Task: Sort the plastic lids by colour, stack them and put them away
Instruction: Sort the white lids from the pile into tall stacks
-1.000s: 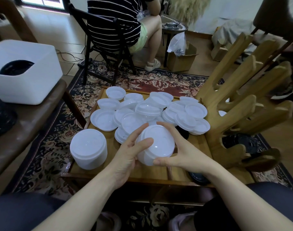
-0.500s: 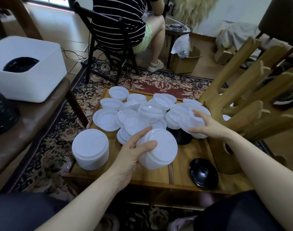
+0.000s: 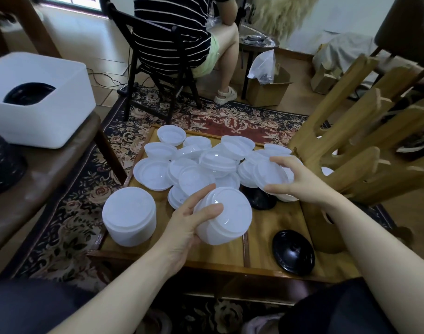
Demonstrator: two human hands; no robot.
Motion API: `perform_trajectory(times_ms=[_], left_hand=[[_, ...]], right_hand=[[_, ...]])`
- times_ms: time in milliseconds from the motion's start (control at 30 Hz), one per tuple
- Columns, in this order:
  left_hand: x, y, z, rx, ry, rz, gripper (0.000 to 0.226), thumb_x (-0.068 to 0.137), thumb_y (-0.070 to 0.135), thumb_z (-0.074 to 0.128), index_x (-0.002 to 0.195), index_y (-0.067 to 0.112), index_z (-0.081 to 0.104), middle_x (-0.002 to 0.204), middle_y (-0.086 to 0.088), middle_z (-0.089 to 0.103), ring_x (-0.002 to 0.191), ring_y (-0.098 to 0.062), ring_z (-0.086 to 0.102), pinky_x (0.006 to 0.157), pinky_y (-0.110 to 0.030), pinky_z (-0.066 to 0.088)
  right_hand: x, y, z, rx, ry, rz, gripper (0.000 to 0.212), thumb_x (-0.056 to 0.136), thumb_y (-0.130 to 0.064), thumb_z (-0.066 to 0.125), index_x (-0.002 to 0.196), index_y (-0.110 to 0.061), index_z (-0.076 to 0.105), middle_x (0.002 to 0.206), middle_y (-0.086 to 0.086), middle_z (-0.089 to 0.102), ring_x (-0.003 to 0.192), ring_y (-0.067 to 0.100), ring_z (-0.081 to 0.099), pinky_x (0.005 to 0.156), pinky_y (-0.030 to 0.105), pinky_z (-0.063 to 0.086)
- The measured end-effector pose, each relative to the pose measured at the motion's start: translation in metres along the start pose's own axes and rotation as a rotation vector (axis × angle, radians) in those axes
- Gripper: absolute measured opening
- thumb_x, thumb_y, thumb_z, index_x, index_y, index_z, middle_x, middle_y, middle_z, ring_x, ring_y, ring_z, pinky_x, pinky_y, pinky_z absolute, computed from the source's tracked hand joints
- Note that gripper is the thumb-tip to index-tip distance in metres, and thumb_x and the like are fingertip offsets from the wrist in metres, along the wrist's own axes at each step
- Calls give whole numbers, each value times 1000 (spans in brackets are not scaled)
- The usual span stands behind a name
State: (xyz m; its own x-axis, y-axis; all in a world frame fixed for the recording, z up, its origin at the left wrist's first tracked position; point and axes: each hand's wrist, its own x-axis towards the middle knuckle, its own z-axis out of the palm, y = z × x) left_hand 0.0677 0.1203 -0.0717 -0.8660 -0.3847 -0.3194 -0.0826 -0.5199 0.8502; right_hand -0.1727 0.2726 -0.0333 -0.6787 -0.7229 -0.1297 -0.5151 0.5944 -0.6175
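Head view, low wooden table (image 3: 177, 251), centre frame:
- Left hand (image 3: 190, 227): grasping a tilted stack of white lids (image 3: 224, 215), lower centre.
- Right hand (image 3: 302, 180): grasping one white lid (image 3: 270, 177) at the loose pile's (image 3: 196, 165) right edge.
- Second white stack (image 3: 129, 215): standing lower left.
- Black lid (image 3: 293, 251): lower right.

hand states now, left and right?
Left hand: holding the white lid stack.
Right hand: gripping a white lid from the pile.

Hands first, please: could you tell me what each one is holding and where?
The left hand grips the stack of white lids by its side; the right hand pinches a single white lid by its rim.
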Motion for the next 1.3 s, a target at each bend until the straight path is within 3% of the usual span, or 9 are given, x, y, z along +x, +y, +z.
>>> perform_trajectory(times_ms=[67,167,400,500,667,933,1067,1200,1300], left_hand=[[-1,1,1,-11,16,7,67,47,51,82,112,52,69,128,13,66,117,-13,62,93,-40,55],[-2,3,3,-21,33,27,68,50,50,83,116,53,67,127,16,66,117,-11,63,89,-36,56],[-4,2,5,-60,42,36,61,67,46,87,123,46,65,128,14,67,118,-13,64,88,-37,58],[-4,2,6,-75,38,26,56,71,44,74,126,41,64,126,10,69,118,-16,64,88,-38,57],[-3,3,6,-73,51,35,49,74,43,67,124,39,65,123,8,71,116,-18,65,89,-40,58],[-1,0,4,-67,64,55,38,85,39,61,123,39,66,123,10,70,117,-18,65,88,-39,57],[-1,0,3,-48,37,38,29,99,29,52,121,42,67,126,11,69,116,-15,65,86,-38,57],[-3,1,5,-12,9,51,35,87,41,60,121,45,66,125,14,68,115,-12,65,93,-39,55],[-3,0,5,-3,-2,58,50,73,46,75,122,45,66,129,13,66,119,-12,62,95,-37,55]], right_hand=[[-15,-28,-2,127,-6,-63,74,75,-31,82,139,-29,45,135,-18,42,129,6,42,103,25,37],[-43,-63,6,234,-51,-136,81,65,-47,80,138,-34,46,134,-18,45,123,3,48,97,25,44],[-76,-71,49,224,-26,-184,86,66,-61,79,141,-36,43,137,-25,46,129,-8,39,106,27,40],[-76,-69,59,232,7,-170,87,61,-72,71,137,-45,41,136,-29,45,130,-7,39,108,31,40],[-71,-68,66,215,37,-148,95,57,-81,67,140,-40,42,134,-30,44,127,-5,41,106,34,42],[-71,-65,76,219,72,-165,81,62,-71,73,132,-46,42,129,-27,46,128,0,42,104,36,43],[-71,-64,71,173,21,-230,80,69,-63,76,137,-44,40,133,-30,41,132,-3,37,105,27,39],[-75,-69,73,184,68,-190,72,69,-55,80,128,-47,40,126,-25,43,112,0,53,81,23,52],[-79,-72,79,206,107,-179,69,68,-55,79,122,-49,38,125,-24,42,116,0,50,86,23,47]])
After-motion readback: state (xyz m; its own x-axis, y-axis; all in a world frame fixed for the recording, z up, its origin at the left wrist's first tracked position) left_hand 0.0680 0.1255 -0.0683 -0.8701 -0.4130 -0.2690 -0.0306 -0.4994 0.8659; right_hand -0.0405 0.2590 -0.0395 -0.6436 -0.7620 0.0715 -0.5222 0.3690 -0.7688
